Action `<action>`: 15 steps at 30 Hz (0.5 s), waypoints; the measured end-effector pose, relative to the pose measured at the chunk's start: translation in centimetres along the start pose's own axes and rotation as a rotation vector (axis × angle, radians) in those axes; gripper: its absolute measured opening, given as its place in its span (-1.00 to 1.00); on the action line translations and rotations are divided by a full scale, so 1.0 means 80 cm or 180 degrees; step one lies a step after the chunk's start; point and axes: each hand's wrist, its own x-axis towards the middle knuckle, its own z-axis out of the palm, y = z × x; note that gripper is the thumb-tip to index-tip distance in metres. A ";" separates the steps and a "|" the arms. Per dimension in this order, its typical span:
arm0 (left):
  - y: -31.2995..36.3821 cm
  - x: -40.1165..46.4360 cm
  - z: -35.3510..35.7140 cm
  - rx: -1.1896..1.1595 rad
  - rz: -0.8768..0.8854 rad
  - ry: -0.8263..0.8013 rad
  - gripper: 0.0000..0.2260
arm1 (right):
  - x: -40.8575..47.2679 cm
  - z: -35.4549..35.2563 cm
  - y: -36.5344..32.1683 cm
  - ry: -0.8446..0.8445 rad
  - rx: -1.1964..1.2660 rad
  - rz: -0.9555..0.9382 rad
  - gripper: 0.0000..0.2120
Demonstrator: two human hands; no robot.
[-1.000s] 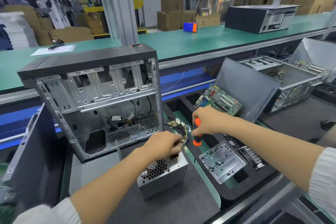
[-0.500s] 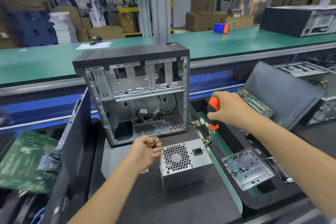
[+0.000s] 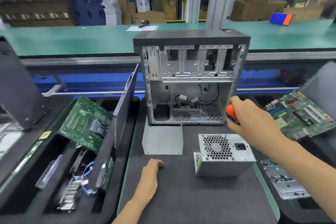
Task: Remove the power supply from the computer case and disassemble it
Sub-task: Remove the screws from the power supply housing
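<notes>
The silver power supply (image 3: 224,155) lies on the dark mat, fan grille and socket facing me, out of the open computer case (image 3: 190,82) that stands upright behind it. My right hand (image 3: 252,120) is closed around an orange-handled screwdriver (image 3: 231,112), up beside the case's lower right edge and above the supply. My left hand (image 3: 150,176) rests low on the mat, left of the supply and apart from it. Its fingers are drawn together over a small dark piece (image 3: 161,164); whether they pinch it is unclear.
A flat metal plate (image 3: 163,140) lies in front of the case. A dark side panel (image 3: 123,114) leans at the left, with a green motherboard (image 3: 85,123) and loose parts in the tray beyond. Another motherboard (image 3: 298,114) and a metal bracket (image 3: 283,180) sit at the right.
My left hand let go of the power supply's cables, pinched something small and dropped to the mat on the left. My right hand lifted the screwdriver toward the case's right edge.
</notes>
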 end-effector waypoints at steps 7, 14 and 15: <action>-0.012 0.000 -0.006 0.0361 0.0647 -0.0016 -0.52 | -0.003 0.008 0.005 -0.0075 0.0010 -0.0028 -0.72; 0.006 -0.006 0.008 -0.0049 0.0179 -0.0080 -0.64 | -0.003 0.011 0.010 -0.0102 0.0036 -0.0039 -0.73; 0.013 -0.007 0.014 -0.0070 0.0187 -0.0098 -0.65 | -0.002 0.011 0.010 -0.0111 0.0037 -0.0046 -0.73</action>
